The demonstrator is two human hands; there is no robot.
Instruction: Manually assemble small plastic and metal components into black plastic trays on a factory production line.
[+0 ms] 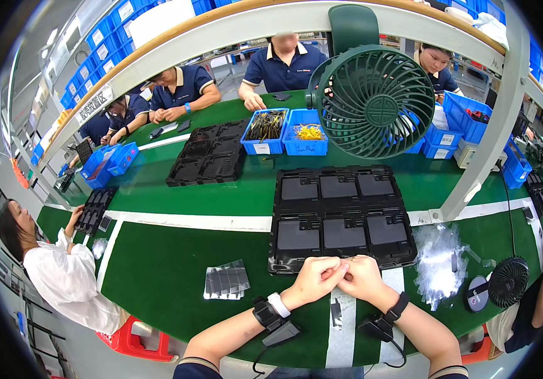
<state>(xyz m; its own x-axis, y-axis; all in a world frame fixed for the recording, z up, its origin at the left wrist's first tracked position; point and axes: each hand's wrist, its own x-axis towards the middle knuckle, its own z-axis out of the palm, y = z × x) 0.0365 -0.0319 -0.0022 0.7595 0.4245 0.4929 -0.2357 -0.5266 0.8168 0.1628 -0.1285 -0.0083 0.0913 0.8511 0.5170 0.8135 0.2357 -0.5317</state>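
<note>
My left hand (317, 279) and my right hand (365, 278) meet fingertip to fingertip, both closed in a pinch. Whatever lies between the fingers is too small or hidden to make out. Just beyond them is a black plastic tray (341, 213), its several compartments holding flat dark grey rectangular pieces. Below my hands a small dark strip (336, 314) lies on white tape (341, 346) stuck to the green table. To the left is a clear sheet with dark rectangular pieces (226, 281). A loose heap of clear plastic film (440, 265) lies right of the tray.
A green desk fan (380, 104) hangs from the overhead rail, above the far side. Blue bins with dark strips (265, 126) and yellow pieces (309, 132) stand beyond the tray. A small black fan (508, 282) sits at right. Several people work around the table.
</note>
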